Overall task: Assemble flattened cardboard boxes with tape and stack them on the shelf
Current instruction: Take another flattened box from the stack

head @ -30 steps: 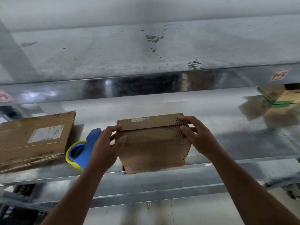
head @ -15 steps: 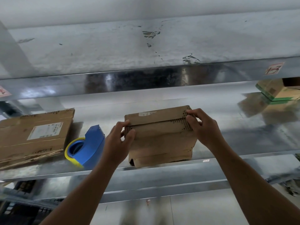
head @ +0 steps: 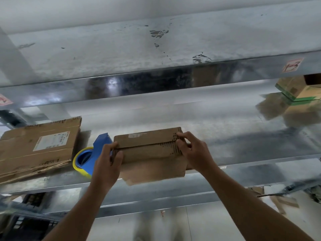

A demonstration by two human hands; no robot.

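Note:
A small brown cardboard box (head: pixel 149 153) rests at the front edge of the metal shelf (head: pixel 243 136), its lower flap hanging over the edge. My left hand (head: pixel 108 164) grips its left end and my right hand (head: pixel 194 152) grips its right end, fingers pressing the top flaps together along the seam. A blue tape dispenser (head: pixel 93 154) with a yellow roll stands on the shelf just left of the box, touching my left hand's side. A stack of flattened cardboard boxes (head: pixel 38 148) lies further left on the same shelf.
An upper metal shelf (head: pixel 156 80) overhangs close above. At the far right of the shelf sits a cardboard box with green tape (head: pixel 298 91). Below the shelf edge are a lower rail, pale floor, and cardboard scraps (head: pixel 278 199) at right.
The box has tilted and slid slightly toward the front edge, its lower flap now hanging over it. Both hands stay on its ends.

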